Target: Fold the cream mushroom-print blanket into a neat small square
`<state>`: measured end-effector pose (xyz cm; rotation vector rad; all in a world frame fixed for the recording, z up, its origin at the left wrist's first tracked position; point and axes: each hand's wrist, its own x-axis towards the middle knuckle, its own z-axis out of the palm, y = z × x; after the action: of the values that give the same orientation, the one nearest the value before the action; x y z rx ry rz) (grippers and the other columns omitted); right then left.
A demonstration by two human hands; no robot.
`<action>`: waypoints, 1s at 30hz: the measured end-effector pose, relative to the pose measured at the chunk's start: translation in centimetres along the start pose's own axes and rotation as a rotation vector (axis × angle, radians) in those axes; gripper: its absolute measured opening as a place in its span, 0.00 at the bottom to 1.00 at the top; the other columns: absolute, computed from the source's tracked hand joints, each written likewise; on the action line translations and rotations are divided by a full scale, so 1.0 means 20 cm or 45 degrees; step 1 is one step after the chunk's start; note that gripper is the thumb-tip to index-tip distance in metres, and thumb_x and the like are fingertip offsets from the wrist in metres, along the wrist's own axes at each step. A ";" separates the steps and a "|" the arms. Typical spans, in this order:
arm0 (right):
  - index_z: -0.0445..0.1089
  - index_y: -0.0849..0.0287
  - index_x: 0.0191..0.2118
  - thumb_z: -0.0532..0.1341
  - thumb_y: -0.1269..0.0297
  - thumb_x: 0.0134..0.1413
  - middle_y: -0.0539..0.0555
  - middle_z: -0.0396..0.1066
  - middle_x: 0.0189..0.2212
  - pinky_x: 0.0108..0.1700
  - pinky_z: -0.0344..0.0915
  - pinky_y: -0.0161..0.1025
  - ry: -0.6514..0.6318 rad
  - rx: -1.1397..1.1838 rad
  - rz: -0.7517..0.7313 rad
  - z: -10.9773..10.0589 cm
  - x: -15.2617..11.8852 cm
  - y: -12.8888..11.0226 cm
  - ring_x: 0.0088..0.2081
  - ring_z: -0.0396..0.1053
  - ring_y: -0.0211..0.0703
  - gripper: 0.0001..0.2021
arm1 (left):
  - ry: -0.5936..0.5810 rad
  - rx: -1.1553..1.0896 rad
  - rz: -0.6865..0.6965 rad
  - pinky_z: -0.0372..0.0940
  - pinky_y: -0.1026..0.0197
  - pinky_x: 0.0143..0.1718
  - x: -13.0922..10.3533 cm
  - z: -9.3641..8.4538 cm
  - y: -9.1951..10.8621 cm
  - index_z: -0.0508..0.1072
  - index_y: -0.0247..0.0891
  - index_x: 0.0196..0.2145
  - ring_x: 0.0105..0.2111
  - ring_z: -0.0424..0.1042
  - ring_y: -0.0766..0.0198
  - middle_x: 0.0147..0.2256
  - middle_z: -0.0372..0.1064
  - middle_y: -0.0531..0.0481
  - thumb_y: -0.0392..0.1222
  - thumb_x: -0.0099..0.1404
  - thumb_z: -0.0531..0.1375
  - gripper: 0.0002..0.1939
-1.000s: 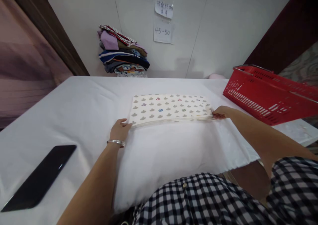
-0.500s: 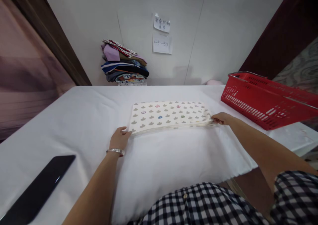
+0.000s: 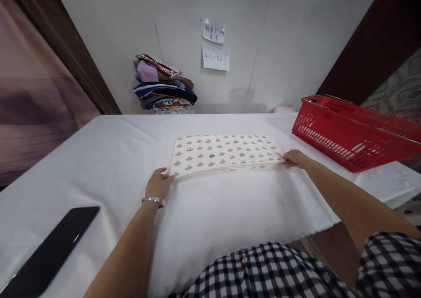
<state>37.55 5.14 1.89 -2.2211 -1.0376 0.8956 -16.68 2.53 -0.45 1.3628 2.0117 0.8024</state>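
Printed cloth: folded into a long rectangle, flat on my white tablecloth, straight in front of me; grey shapes and a few coloured anchors on cream, layers showing along the near edge.
Left hand: at the near left corner, thumb touching it; I cannot tell whether my fingers are closed on the fabric.
Right hand: pinching the near right corner between thumb and fingers.
Left wrist: a silver bracelet.
Black phone: lying to my left, well apart from the cloth.
Red basket: to the right, beyond my right hand.
Fabric stack: by the wall, past the table's far edge.
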 end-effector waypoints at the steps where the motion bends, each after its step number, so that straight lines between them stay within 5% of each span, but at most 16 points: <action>1: 0.64 0.59 0.23 0.63 0.72 0.48 0.50 0.66 0.16 0.26 0.71 0.36 0.020 -0.027 0.012 0.00 0.00 0.01 0.20 0.69 0.38 0.08 | -0.004 0.003 -0.002 0.65 0.57 0.40 0.00 0.00 0.01 0.67 0.38 0.48 0.38 0.73 0.56 0.37 0.75 0.47 0.41 0.55 0.61 0.22; 13: 0.67 0.60 0.27 0.63 0.69 0.45 0.53 0.67 0.16 0.22 0.67 0.36 0.150 -0.409 0.028 0.01 0.01 -0.02 0.21 0.69 0.43 0.04 | -0.002 -0.116 -0.039 0.65 0.60 0.32 -0.01 0.00 0.01 0.67 0.39 0.45 0.30 0.73 0.59 0.32 0.75 0.52 0.43 0.51 0.61 0.22; 19: 0.68 0.63 0.38 0.63 0.62 0.44 0.60 0.71 0.26 0.30 0.66 0.42 0.235 -0.846 -0.030 0.03 -0.04 -0.03 0.31 0.72 0.51 0.14 | 0.009 -0.112 -0.023 0.65 0.60 0.33 0.01 0.02 -0.03 0.67 0.38 0.46 0.32 0.73 0.60 0.35 0.75 0.50 0.43 0.52 0.61 0.22; 23: 0.66 0.63 0.45 0.59 0.61 0.48 0.65 0.70 0.41 0.36 0.65 0.45 0.386 -1.041 -0.232 0.05 -0.08 0.02 0.42 0.69 0.56 0.17 | -0.010 -0.107 -0.010 0.64 0.61 0.33 0.01 0.02 -0.03 0.67 0.39 0.47 0.33 0.73 0.60 0.34 0.75 0.50 0.42 0.53 0.62 0.23; 25: 0.68 0.62 0.41 0.56 0.64 0.50 0.65 0.69 0.45 0.40 0.65 0.46 0.451 -1.069 -0.488 0.07 -0.10 0.06 0.46 0.67 0.55 0.12 | -0.005 -0.121 -0.017 0.64 0.61 0.34 0.00 0.02 -0.03 0.67 0.39 0.47 0.33 0.73 0.60 0.34 0.75 0.51 0.41 0.53 0.62 0.23; 28: 0.69 0.61 0.38 0.53 0.69 0.53 0.62 0.69 0.47 0.47 0.62 0.45 0.465 -1.089 -0.848 0.09 -0.10 0.12 0.50 0.65 0.53 0.10 | 0.009 -0.143 -0.028 0.63 0.61 0.35 -0.01 0.03 -0.03 0.67 0.38 0.47 0.34 0.73 0.60 0.34 0.75 0.50 0.40 0.54 0.62 0.22; 30: 0.71 0.61 0.37 0.51 0.71 0.54 0.61 0.71 0.45 0.47 0.62 0.45 0.420 -1.104 -0.905 0.10 -0.09 0.15 0.48 0.67 0.52 0.12 | 0.005 -0.148 -0.028 0.63 0.60 0.36 -0.01 0.03 -0.03 0.67 0.38 0.48 0.34 0.73 0.60 0.34 0.75 0.50 0.40 0.54 0.61 0.22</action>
<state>36.62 2.38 -0.78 -2.1731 -2.0963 -0.2940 -16.53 2.27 -1.22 1.2729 1.9478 0.8979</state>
